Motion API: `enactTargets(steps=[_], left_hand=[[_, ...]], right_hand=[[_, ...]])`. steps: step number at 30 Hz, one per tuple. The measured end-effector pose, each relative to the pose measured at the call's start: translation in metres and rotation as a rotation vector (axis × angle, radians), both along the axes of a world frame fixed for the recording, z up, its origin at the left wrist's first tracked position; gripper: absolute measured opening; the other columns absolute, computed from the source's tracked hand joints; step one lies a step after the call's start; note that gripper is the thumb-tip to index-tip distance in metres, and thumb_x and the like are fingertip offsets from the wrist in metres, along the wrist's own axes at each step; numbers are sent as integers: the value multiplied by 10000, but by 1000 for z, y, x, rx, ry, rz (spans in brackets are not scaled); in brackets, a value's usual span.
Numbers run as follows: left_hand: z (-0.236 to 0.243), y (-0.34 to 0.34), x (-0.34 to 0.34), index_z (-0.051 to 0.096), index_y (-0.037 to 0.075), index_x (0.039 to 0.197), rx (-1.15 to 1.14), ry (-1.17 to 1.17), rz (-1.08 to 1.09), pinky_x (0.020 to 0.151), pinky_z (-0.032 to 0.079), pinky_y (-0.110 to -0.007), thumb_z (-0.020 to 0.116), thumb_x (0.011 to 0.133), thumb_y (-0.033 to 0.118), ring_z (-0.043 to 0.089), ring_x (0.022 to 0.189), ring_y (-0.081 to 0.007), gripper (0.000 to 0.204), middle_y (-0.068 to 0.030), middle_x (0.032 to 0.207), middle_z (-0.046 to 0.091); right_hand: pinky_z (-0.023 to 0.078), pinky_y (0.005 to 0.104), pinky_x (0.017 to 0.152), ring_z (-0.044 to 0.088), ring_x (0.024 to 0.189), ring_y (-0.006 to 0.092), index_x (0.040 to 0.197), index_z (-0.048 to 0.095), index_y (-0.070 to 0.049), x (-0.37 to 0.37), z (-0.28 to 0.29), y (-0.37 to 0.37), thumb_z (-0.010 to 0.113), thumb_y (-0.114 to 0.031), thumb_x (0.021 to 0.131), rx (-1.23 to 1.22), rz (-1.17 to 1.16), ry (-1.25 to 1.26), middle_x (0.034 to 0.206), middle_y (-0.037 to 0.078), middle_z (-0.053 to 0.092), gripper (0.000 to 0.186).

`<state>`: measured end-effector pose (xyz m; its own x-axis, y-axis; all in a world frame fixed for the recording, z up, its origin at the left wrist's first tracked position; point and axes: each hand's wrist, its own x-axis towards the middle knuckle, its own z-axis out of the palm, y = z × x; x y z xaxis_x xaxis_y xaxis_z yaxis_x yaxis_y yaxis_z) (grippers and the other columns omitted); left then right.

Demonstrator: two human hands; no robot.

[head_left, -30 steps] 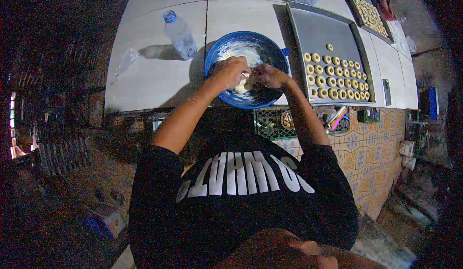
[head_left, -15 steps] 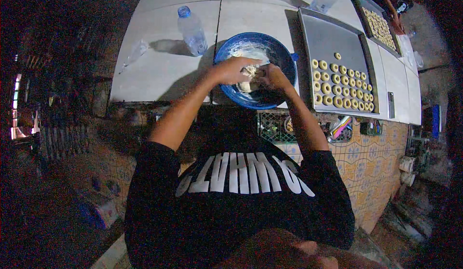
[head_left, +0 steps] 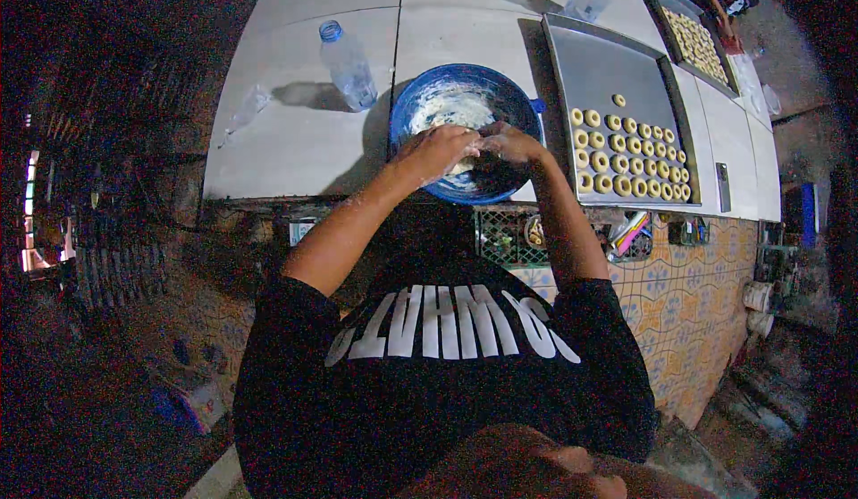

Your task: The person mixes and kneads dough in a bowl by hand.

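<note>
A blue bowl [head_left: 536,128] stands at the table's near edge, with white flour [head_left: 456,107] coating its inner far side. Both of my hands are inside it, nearly touching each other. My left hand [head_left: 440,152] is closed over pale dough [head_left: 462,167], and only a bit of the dough shows below the fingers. My right hand [head_left: 511,144] is bent inward from the right with its fingertips at the same dough, partly hidden in shadow. Flour clings to both hands.
Right of the bowl, a metal tray [head_left: 603,52] holds rows of ring-shaped dough pieces [head_left: 635,146]. Another filled tray [head_left: 697,43] lies farther right. A clear plastic bottle [head_left: 349,68] stands left of the bowl. A dark flat object [head_left: 723,186] lies near the table's right front.
My left hand has drawn back toward me and closed over the dough, uncovering the flour beyond. My right hand stays close beside it. The whole view has shifted slightly.
</note>
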<state>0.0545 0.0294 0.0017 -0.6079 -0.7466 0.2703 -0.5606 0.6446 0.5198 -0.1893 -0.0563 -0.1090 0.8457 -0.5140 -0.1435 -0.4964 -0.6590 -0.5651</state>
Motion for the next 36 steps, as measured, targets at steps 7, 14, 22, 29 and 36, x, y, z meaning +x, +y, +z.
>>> enactTargets(steps=[7,14,22,29,36], left_hand=[[-12,-8,3,667,61,1181,174,-309,-36,933,485,-468,563,915,173,639,1021,-386,307,-197,1068,665],[1,-13,29,721,76,1124,129,-6,40,895,494,-431,733,799,226,634,980,-357,357,-164,1021,688],[-3,-18,22,587,130,1347,174,-152,84,1089,405,-440,768,787,215,513,1258,-398,594,-220,1307,568],[-11,-19,9,655,87,1178,181,-306,230,954,500,-460,691,847,232,609,1106,-382,363,-163,1150,655],[-2,-16,3,633,24,1182,403,-294,351,945,490,-506,669,883,264,602,1085,-424,385,-238,1138,646]], right_hand=[[505,407,823,651,910,290,1058,701,-27,7,0,10,632,-142,850,268,-316,-130,1013,175,707,247],[505,366,659,605,717,156,945,705,24,24,28,32,569,-176,904,254,-406,-192,850,84,713,245],[543,445,786,682,836,353,1005,699,3,42,31,37,551,-245,936,-35,-602,-134,901,235,694,297],[533,432,781,683,868,356,1052,688,16,32,42,36,592,-234,925,58,-353,-255,982,252,695,296],[529,362,739,646,872,213,1138,632,23,30,14,36,532,-325,1005,575,-727,-748,915,127,704,386]])
